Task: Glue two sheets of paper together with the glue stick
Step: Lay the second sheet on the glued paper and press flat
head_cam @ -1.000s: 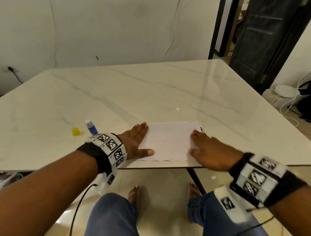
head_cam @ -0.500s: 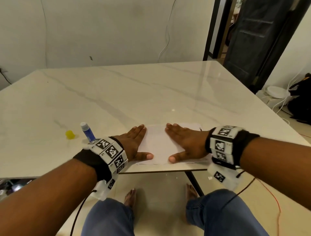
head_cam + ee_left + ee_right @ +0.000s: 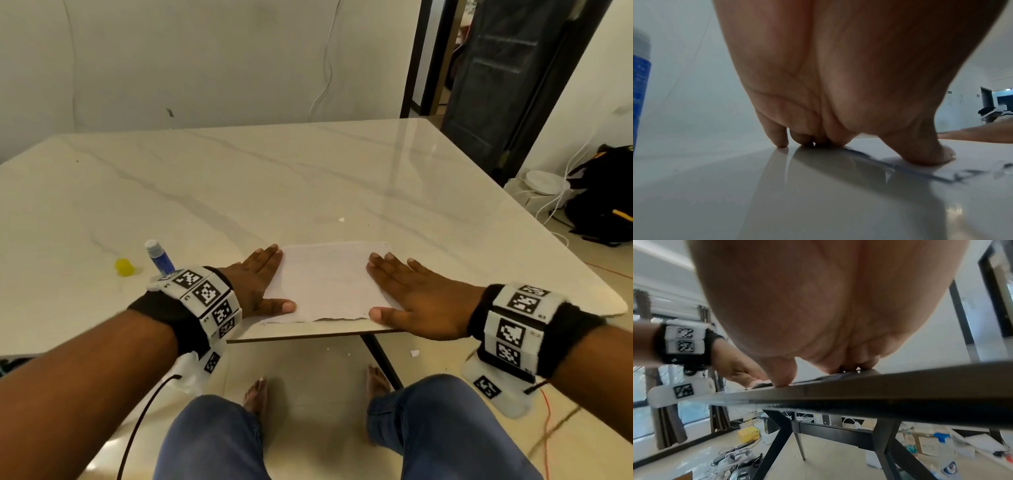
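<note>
White paper (image 3: 325, 281) lies flat near the front edge of the marble table (image 3: 308, 178); whether it is one sheet or two stacked I cannot tell. My left hand (image 3: 263, 277) lies flat with straight fingers on the paper's left edge (image 3: 972, 164). My right hand (image 3: 407, 294) presses flat on the paper's right part, thumb at the front edge. The blue glue stick (image 3: 159, 258) stands upright and uncapped behind my left wrist, also at the left border of the left wrist view (image 3: 640, 91). Its yellow cap (image 3: 123, 267) sits to its left.
A small white scrap (image 3: 341, 220) lies on the table beyond the paper. The table's front edge (image 3: 900, 386) runs just under my right hand. A black backpack (image 3: 606, 198) and white cables sit on the floor at the right.
My right hand slid left across the paper to the middle, then back right to the paper's right side. My left hand stayed flat on the left edge.
</note>
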### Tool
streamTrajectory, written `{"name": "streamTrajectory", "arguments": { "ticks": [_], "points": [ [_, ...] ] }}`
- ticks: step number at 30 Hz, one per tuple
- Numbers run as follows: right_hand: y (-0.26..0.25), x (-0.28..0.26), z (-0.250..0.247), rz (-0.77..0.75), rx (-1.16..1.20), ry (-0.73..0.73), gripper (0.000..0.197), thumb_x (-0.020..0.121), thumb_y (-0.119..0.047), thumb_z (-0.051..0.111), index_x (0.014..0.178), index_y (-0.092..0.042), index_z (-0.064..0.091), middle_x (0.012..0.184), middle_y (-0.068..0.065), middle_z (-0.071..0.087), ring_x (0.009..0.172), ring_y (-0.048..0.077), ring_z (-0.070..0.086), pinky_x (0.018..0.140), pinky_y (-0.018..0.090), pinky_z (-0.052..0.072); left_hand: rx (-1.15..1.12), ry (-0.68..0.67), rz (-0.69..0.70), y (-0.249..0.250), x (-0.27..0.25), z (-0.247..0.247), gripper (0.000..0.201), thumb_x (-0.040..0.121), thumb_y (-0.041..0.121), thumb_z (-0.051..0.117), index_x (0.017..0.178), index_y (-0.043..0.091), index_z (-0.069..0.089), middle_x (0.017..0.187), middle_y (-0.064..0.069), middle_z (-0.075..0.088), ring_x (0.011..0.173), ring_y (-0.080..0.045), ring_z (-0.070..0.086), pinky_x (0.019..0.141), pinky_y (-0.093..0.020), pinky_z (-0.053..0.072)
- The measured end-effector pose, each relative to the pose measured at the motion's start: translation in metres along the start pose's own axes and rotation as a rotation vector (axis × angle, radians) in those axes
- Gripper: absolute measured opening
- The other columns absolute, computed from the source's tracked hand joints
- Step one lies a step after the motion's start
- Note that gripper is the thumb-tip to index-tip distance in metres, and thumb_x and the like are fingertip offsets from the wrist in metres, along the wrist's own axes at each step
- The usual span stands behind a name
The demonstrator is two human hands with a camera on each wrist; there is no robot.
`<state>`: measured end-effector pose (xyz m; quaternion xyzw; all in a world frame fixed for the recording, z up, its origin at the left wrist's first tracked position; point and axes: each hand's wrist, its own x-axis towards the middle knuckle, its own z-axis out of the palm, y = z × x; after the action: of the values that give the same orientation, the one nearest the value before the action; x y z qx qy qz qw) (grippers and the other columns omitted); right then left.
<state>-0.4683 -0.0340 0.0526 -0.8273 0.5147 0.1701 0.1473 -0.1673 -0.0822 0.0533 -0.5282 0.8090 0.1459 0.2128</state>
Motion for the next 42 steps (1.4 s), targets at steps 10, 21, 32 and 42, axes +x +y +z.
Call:
{"name": "streamTrajectory", "arguments": {
  "ticks": [10,21,32,42],
  "points": [
    [-0.008,-0.07,0.046,-0.012,-0.065,0.128,0.096,0.086,-0.083,0.013,0.151,-0.026,-0.029,0.158,-0.008,-0.037,0.146,0.009,-0.033,0.124,0.035,-0.013,-0.027,0.026,-0.012,0.001,-0.002,0.001,0.15,0.037,0.104,0.001,0.155,0.014,-0.021,0.165,-0.001,-0.023,0.154,-0.017,-0.011,0.125,-0.039,0.007],
    [-0.026,-0.058,0.053,-0.145,0.038,0.423,0.078,0.093,-0.049,0.05,0.155,-0.048,0.002,0.166,-0.014,0.0,0.153,0.008,-0.003,0.125,0.043,0.009,-0.086,0.012,-0.002,0.016,-0.048,0.024,0.12,0.069,0.089,0.026,0.155,0.02,-0.02,0.165,0.002,-0.021,0.154,-0.02,-0.01,0.125,-0.042,0.007],
    [-0.026,-0.064,-0.068,0.01,0.902,0.92,0.026,0.084,-0.054,0.06,0.099,-0.035,0.069,0.09,-0.014,0.073,0.08,0.004,0.068,0.065,0.018,0.052,-1.033,0.556,0.311,0.004,-0.101,-0.045,0.059,0.079,0.069,0.058,0.108,0.021,0.076,0.11,0.0,0.077,0.104,-0.019,0.072,0.089,-0.03,0.058],
    [-0.024,-0.039,-0.034,0.035,1.282,0.559,0.021,0.082,-0.031,0.076,0.082,-0.01,0.078,0.063,0.004,0.071,0.055,0.025,0.062,0.062,0.038,0.054,-1.533,0.745,-0.128,0.004,-0.065,-0.025,0.05,0.088,0.046,0.064,0.097,-0.003,0.072,0.084,-0.017,0.07,0.073,-0.027,0.061,0.06,-0.032,0.052]
  ]
}}
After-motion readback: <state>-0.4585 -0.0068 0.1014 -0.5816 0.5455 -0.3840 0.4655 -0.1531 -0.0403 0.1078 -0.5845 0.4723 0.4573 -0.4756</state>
